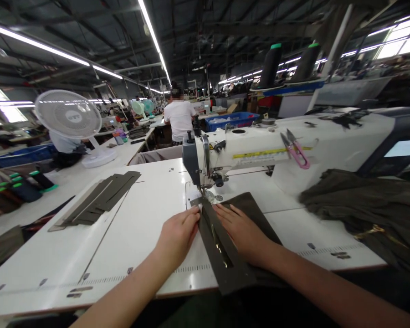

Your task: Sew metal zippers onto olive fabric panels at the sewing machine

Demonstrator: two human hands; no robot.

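My left hand [178, 232] rests on the white sewing table [136, 228], its fingers curled against the left edge of a dark olive fabric strip with a zipper [220, 248]. On the strip's right side my right hand [241, 230] lies flat with fingers stretched out, pressing the dark fabric piece [251, 205]. The strip's far end sits under the presser foot [209, 193] of the white sewing machine [259, 146], just beyond my fingertips.
A stack of dark cut strips [100, 196] lies at the table's left. Pink thread snips [295, 150] rest on the machine arm. A heap of dark fabric [365, 205] lies at right. A white fan [70, 116] stands at far left; a person in white [179, 118] sits ahead.
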